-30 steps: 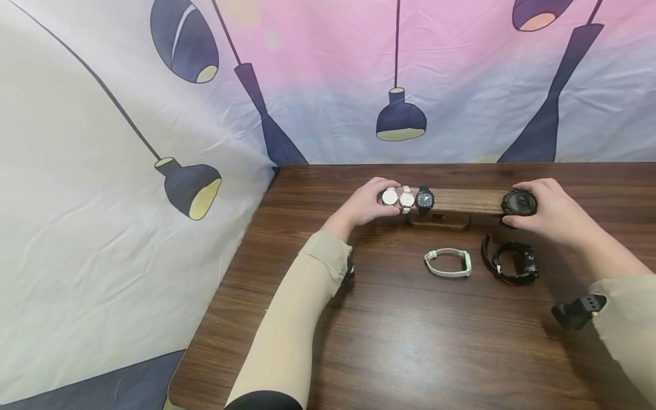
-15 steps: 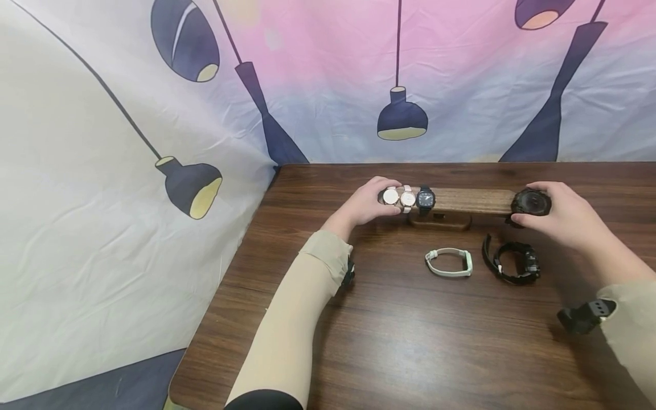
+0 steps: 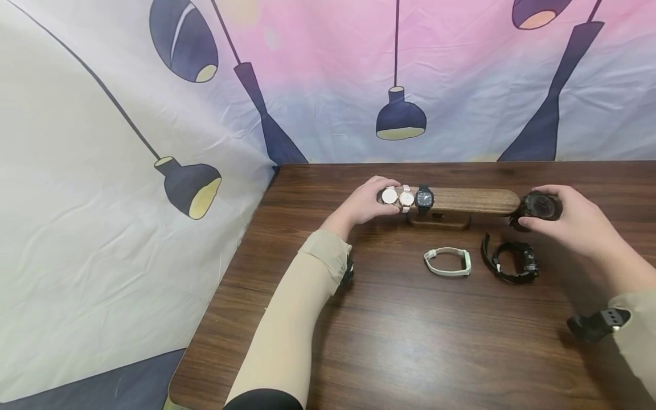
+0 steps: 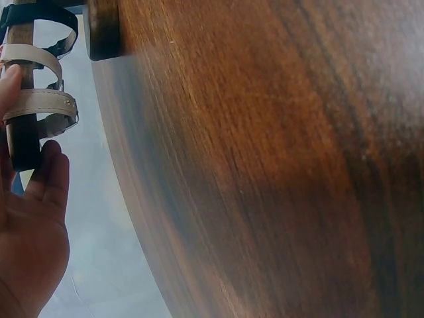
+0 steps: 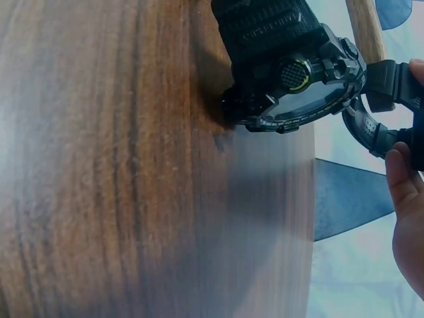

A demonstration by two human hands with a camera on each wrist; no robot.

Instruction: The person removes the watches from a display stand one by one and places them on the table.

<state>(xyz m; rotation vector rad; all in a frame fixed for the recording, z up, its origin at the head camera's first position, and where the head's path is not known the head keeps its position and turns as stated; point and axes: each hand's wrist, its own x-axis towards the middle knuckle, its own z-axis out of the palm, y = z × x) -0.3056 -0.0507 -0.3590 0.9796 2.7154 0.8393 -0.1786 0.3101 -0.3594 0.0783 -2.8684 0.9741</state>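
The right hand (image 3: 584,222) pinched a black wristwatch (image 3: 541,206) just beside the right end of the wooden watch stand (image 3: 474,200). The left hand (image 3: 366,202) gripped its left end. A snagged strap (image 5: 366,126) could have tipped the stand. The wristwatch faced up; the stand stretched left to right.

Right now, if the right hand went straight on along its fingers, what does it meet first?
Leading with the black watch it holds, the right hand would likely meet the right end of the wooden watch stand first; depth is unclear, so they may be touching.
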